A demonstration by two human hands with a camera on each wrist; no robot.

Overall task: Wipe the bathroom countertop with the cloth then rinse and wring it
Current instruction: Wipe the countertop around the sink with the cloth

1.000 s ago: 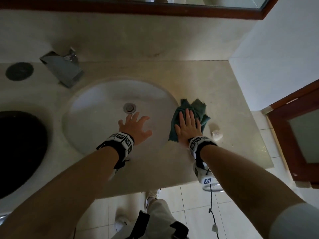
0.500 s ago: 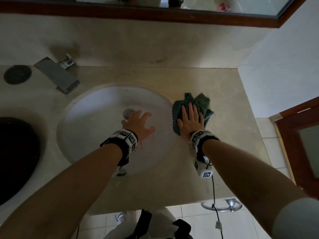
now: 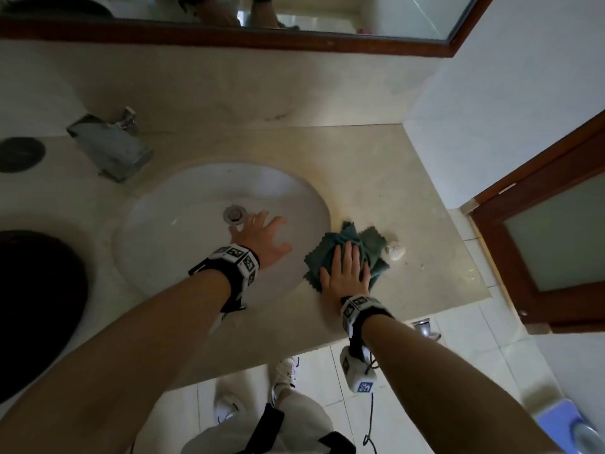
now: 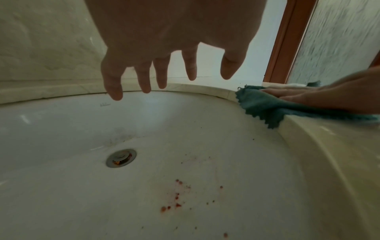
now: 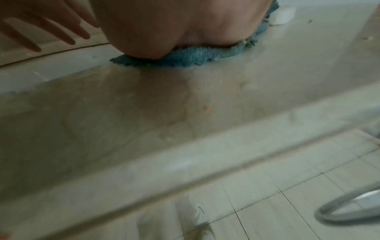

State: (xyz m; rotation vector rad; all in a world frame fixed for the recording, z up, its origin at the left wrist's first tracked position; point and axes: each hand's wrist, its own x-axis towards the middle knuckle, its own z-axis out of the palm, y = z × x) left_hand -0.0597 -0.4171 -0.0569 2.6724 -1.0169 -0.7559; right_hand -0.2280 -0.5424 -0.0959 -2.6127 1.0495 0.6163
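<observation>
A dark teal cloth (image 3: 373, 244) lies crumpled on the beige stone countertop (image 3: 376, 178), just right of the white basin (image 3: 183, 224). My right hand (image 3: 347, 270) lies flat on the cloth (image 5: 185, 56) with straight fingers, pressing it down; one corner of the cloth (image 4: 265, 107) hangs over the basin's rim. My left hand (image 3: 262, 237) hovers over the basin with fingers spread and holds nothing. In the left wrist view the left hand (image 4: 164, 68) hangs above the bowl, which has reddish specks near the drain (image 4: 121, 157).
A small white soap piece (image 3: 396, 251) lies just right of the cloth. A steel faucet (image 3: 111, 145) stands at the back left, a dark second basin (image 3: 36, 309) further left. A wall and wooden door frame (image 3: 530, 178) close off the right side. A towel ring (image 3: 425, 329) hangs below the counter edge.
My right hand has slid the cloth back toward the front edge after pushing it away from me. The left hand stays spread over the basin near the drain.
</observation>
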